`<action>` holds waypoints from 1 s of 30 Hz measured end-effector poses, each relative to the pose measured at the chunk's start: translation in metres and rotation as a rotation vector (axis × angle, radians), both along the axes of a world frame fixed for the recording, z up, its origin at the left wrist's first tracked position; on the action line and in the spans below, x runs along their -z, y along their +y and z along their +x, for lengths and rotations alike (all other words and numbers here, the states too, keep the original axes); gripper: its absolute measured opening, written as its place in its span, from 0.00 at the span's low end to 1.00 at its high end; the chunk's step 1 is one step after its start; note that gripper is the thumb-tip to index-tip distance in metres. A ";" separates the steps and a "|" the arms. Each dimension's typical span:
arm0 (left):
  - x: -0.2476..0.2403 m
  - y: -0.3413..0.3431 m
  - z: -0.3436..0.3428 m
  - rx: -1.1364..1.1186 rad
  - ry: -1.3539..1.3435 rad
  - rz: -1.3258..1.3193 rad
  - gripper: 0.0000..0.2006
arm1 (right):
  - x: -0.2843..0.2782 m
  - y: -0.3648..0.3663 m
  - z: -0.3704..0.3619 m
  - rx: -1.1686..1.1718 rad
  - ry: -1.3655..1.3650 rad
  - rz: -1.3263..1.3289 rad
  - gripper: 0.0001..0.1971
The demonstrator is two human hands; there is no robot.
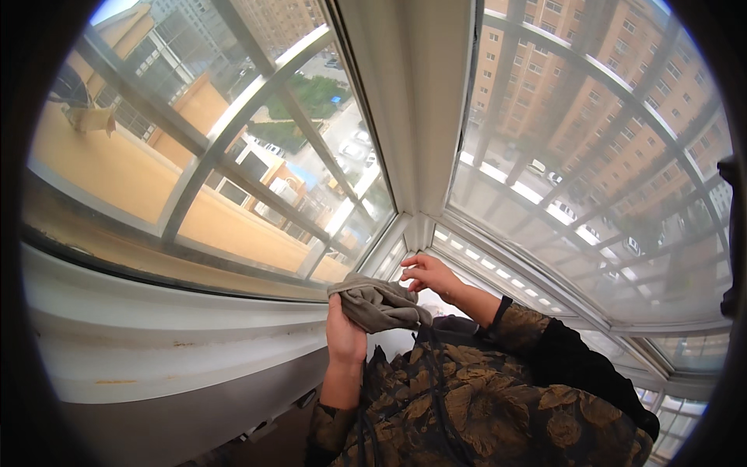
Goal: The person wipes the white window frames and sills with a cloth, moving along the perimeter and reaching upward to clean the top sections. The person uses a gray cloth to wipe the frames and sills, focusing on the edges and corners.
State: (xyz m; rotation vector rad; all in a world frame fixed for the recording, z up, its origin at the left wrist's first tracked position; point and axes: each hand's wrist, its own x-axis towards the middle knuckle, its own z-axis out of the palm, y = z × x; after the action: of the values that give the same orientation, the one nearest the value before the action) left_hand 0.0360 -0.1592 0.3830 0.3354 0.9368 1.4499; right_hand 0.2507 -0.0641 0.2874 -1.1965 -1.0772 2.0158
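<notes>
Near the white window sill, the bunched grey-brown cloth is best kept gathered, loose folds tucked in. The left hand, forearm upright, has its grip closed on the cloth's left side; the right hand hovers beside it, angled inward, grip half open, seemingly empty.

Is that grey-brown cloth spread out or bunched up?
Bunched up: the grey-brown cloth is gathered into thick, overlapping folds, held at one side by the left hand.

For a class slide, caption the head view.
Left hand holds bunched grey-brown cloth beside a barred window, right hand close by.
</notes>
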 end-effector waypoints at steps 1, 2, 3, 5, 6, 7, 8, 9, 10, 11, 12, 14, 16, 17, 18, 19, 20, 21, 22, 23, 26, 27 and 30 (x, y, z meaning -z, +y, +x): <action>-0.003 0.004 0.003 0.031 0.025 0.004 0.27 | -0.005 -0.001 0.001 -0.032 -0.049 0.070 0.22; -0.007 0.008 0.006 0.056 0.047 -0.009 0.28 | -0.010 -0.003 0.002 -0.050 -0.033 0.097 0.22; -0.011 0.011 0.009 0.065 0.061 -0.001 0.28 | -0.016 -0.006 0.002 -0.059 -0.019 0.132 0.21; -0.018 0.018 0.010 0.107 0.046 0.005 0.28 | -0.027 -0.013 0.003 -0.062 -0.004 0.147 0.20; -0.021 0.022 0.010 0.131 0.034 0.012 0.28 | -0.032 -0.016 0.003 -0.056 -0.036 0.245 0.19; -0.024 0.023 0.009 0.137 0.036 0.004 0.29 | -0.037 -0.019 0.005 -0.050 -0.076 0.317 0.19; -0.026 0.026 0.009 0.143 0.050 -0.030 0.28 | -0.042 -0.021 0.006 -0.054 -0.126 0.351 0.18; -0.027 0.029 0.009 0.144 0.064 -0.039 0.28 | -0.046 -0.022 0.008 -0.037 -0.247 0.479 0.16; -0.028 0.031 0.008 0.153 0.064 -0.018 0.27 | -0.051 -0.022 0.009 -0.058 -0.287 0.517 0.16; -0.028 0.034 0.008 0.187 0.117 -0.020 0.26 | -0.056 -0.023 0.009 -0.084 -0.305 0.556 0.16; -0.028 0.037 0.008 0.230 0.156 0.010 0.24 | -0.060 -0.023 0.009 -0.106 -0.324 0.597 0.16; -0.030 0.041 0.010 0.286 0.335 0.048 0.22 | -0.070 -0.024 0.005 -0.149 -0.224 0.608 0.16; -0.033 0.042 0.015 0.311 0.619 0.068 0.21 | -0.078 -0.025 -0.001 -0.171 0.010 0.394 0.16; -0.034 0.044 0.020 0.313 0.761 0.097 0.24 | -0.081 -0.026 -0.004 -0.166 0.012 0.438 0.17; -0.036 0.044 0.024 0.330 0.918 0.143 0.25 | -0.084 -0.027 -0.006 -0.170 0.006 0.462 0.17; -0.039 0.045 0.028 0.339 1.081 0.197 0.26 | -0.085 -0.027 -0.007 -0.172 0.000 0.486 0.17; -0.041 0.046 0.032 0.357 1.233 0.220 0.26 | -0.086 -0.027 -0.008 -0.191 -0.036 0.480 0.18; -0.045 0.047 0.034 0.413 1.252 0.313 0.25 | -0.087 -0.026 -0.007 -0.236 -0.100 0.464 0.18; -0.047 0.051 0.036 0.419 1.288 0.327 0.25 | -0.085 -0.025 -0.007 -0.231 -0.083 0.481 0.19; -0.049 0.052 0.038 0.413 1.302 0.342 0.24 | -0.084 -0.024 -0.005 -0.258 -0.090 0.471 0.19; -0.055 0.058 0.044 0.387 1.180 0.263 0.21 | -0.073 -0.017 -0.002 -0.258 -0.090 0.583 0.20; -0.057 0.060 0.046 0.440 1.240 0.303 0.21 | -0.068 -0.015 -0.002 -0.246 -0.119 0.484 0.20; -0.065 0.063 0.058 0.654 1.557 0.437 0.24 | -0.051 -0.007 -0.006 -0.088 0.138 0.225 0.21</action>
State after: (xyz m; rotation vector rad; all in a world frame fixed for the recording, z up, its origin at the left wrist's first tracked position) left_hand 0.0943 -0.0961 0.4479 2.0568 1.4336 0.5455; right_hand 0.2450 -0.0707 0.3379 -0.8967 -1.2674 1.9488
